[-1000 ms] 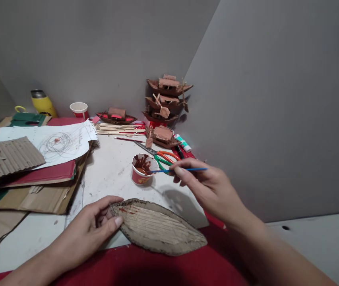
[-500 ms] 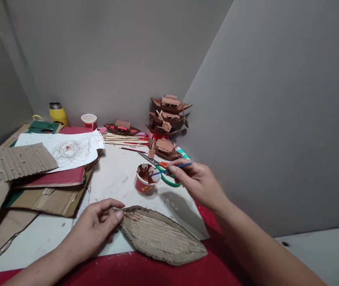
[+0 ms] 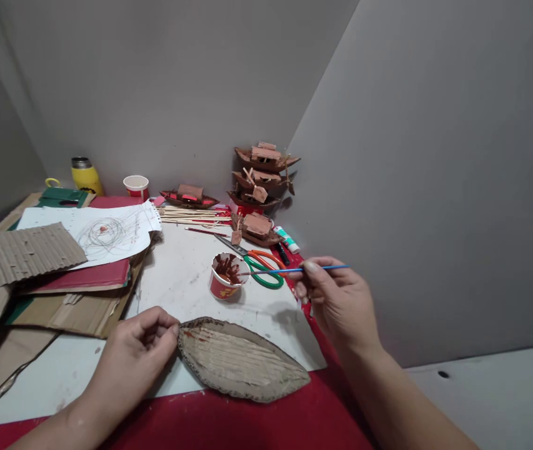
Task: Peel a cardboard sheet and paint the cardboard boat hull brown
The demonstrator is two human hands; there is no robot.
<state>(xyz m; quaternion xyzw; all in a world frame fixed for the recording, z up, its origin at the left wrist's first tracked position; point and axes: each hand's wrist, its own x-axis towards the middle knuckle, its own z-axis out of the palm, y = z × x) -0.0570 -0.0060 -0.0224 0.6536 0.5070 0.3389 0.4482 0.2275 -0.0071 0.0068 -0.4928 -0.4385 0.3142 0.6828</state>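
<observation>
A leaf-shaped corrugated cardboard piece (image 3: 242, 360) lies on white paper (image 3: 182, 281) near the table's front edge. My left hand (image 3: 137, 350) is closed, pinching its left tip. My right hand (image 3: 336, 297) pinches a thin blue paintbrush (image 3: 294, 270) held level, its bristle end at the rim of a small red paper cup (image 3: 224, 278) holding brown paint. The cup stands just beyond the cardboard piece.
Green and orange scissors (image 3: 261, 265) lie behind the cup. Brown model boats (image 3: 261, 181) are stacked in the corner, with sticks (image 3: 191, 215), a glue tube (image 3: 287, 239), another cup (image 3: 135, 186) and a yellow flask (image 3: 85, 176). Cardboard sheets and a scribbled paper (image 3: 97, 234) pile at left. Grey walls close in behind and right.
My right hand has drawn back to the right, pulling the brush out toward the cup's rim. My left hand has curled tighter on the cardboard tip. The view shifted slightly.
</observation>
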